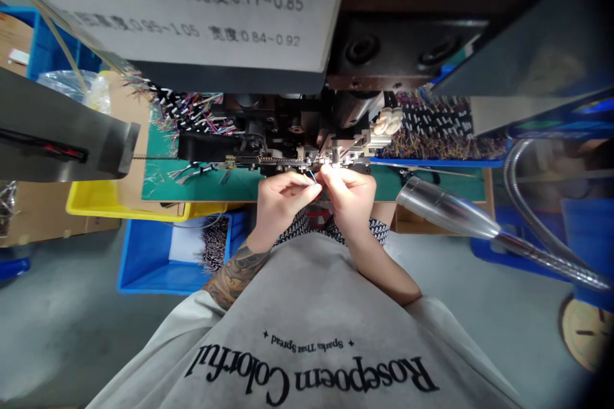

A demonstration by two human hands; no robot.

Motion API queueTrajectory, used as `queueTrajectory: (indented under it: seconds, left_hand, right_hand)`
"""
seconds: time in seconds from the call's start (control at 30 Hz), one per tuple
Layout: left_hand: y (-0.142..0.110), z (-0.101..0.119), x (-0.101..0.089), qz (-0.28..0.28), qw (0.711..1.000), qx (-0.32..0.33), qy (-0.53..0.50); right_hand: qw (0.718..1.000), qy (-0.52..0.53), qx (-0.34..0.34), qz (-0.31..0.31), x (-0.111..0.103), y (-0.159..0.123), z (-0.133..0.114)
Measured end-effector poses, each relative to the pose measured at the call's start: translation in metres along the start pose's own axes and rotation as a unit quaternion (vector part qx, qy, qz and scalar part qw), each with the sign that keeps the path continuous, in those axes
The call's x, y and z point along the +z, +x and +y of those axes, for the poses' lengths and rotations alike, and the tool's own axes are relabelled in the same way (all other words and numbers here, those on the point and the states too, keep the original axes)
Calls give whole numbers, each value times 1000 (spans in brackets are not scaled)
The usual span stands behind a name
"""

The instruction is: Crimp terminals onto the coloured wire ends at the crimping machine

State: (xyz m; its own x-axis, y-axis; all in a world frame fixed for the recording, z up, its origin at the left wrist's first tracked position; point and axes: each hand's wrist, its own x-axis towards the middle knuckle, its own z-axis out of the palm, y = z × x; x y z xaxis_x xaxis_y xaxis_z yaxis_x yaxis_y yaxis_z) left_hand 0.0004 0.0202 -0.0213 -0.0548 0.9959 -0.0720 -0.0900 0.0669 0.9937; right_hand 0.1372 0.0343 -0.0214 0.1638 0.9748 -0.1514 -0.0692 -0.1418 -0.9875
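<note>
Both of my hands are close together at the front of a terminal crimping machine (292, 121). My left hand (285, 201) pinches thin coloured wires (313, 175) between thumb and forefinger. My right hand (349, 195) is closed too, its fingertips right at the machine's lit working point and beside the same wires. What exactly lies between the right fingertips is too small to see clearly, though wire shows between the two hands. A strip of terminals (278, 160) runs in from the left toward the fingertips.
Bundled wires (192, 108) lie on the green mat (160, 172) at left; more fill a blue tray (441, 161) at right. A metal lamp on a flexible neck (446, 208) juts in from the right. Below the table edge stand a yellow tray (100, 200) and a blue bin (153, 284).
</note>
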Motion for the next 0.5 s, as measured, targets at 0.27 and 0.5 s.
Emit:
queueTrajectory:
  seconds: [0.27, 0.5]
  left_hand:
    - [1, -10, -1, 24, 1000, -1, -19]
    - [-1, -9, -1, 15, 999, -30, 18]
  right_hand:
    - [1000, 11, -28, 11, 2, -3, -4]
    - [998, -35, -58, -2, 0, -6, -6]
